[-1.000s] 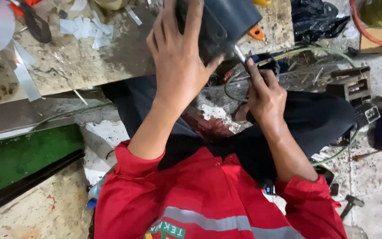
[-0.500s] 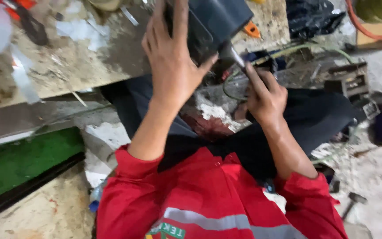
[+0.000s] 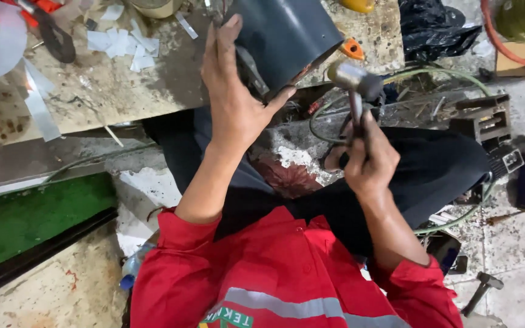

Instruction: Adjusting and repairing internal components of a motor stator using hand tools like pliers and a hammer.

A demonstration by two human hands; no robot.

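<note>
Now the right hand [image 3: 369, 159] has the hammer [image 3: 355, 91] up: half a second ago its steel head was low, tucked by the sheet-metal piece's lower edge; now the head sits clear of it, just right of that edge, handle running down into the fist. Right hand is closed tight round the handle, thumb side up. Left hand [image 3: 232, 97] has barely moved, fingers spread flat and open against the near face of the dark sheet-metal piece [image 3: 284, 36], thumb hooked under its lower edge, steadying rather than gripping it. Camera view has shifted a little, nothing else.

The sheet-metal piece is dark grey, curved like a bent panel or duct section, smooth outer face, bare bright line along the lower right edge. It's held above the lap, over the front edge of the workbench [image 3: 123, 91], top cut off by the frame.

Nearest: red work jacket with reflective stripe [image 3: 274, 279], dark trousers [image 3: 432, 170]. Another hammer [image 3: 478, 290] lies on the floor lower right. Green panel [image 3: 31, 218] at left. Bench beyond carries metal offcuts [image 3: 123, 36] and strips. Green hose [image 3: 432, 79] loops behind the hammer; black bag [image 3: 435, 27] far right. The left forearm hides part of the panel's near side.
</note>
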